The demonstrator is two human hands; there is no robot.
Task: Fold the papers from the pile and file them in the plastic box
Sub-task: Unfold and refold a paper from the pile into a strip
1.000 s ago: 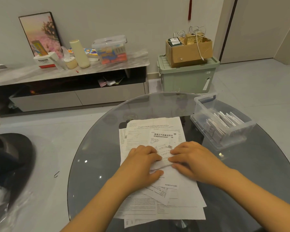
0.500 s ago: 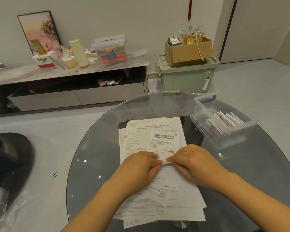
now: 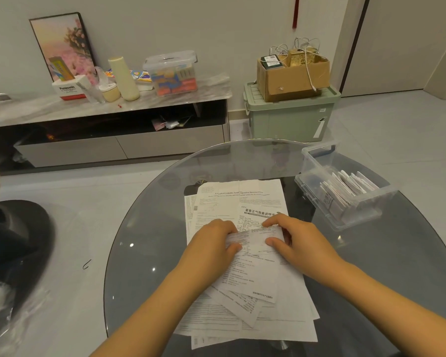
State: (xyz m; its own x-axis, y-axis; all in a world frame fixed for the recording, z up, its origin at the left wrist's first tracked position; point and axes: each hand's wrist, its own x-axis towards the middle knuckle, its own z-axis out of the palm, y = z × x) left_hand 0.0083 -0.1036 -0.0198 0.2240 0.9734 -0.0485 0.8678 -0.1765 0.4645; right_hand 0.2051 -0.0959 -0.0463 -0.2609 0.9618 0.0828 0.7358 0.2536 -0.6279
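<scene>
Both hands have a grip on the same small printed sheet (image 3: 255, 240), which sits on top of the paper pile (image 3: 245, 300) in the middle of the round glass tabletop (image 3: 144, 243). On the left hand (image 3: 211, 243) the fingers are curled down over the sheet's left end, so the grip is closed on the paper. The right hand (image 3: 301, 243) pinches the right end, with the thumb on the near side and the index finger reaching along the far edge, so that grip is clamped on it too. The sheet looks partly folded or lifted between them, with its far edge raised a bit off the pile, though I can't tell exactly how many folds are in it. The pile underneath is a messy fan of leaflets, some with Chinese print and one with an English heading at the far end. Off to the right, still on the tabletop and well apart from the hands, is the clear plastic box (image 3: 317, 163), with a row of already folded papers (image 3: 345, 189) standing in it, leaning over. Past the tabletop there's a green storage bin (image 3: 289, 119) on the floor with a cardboard box (image 3: 294, 76) on top, and a low TV cabinet (image 3: 108, 109) along the wall with clutter on it.
</scene>
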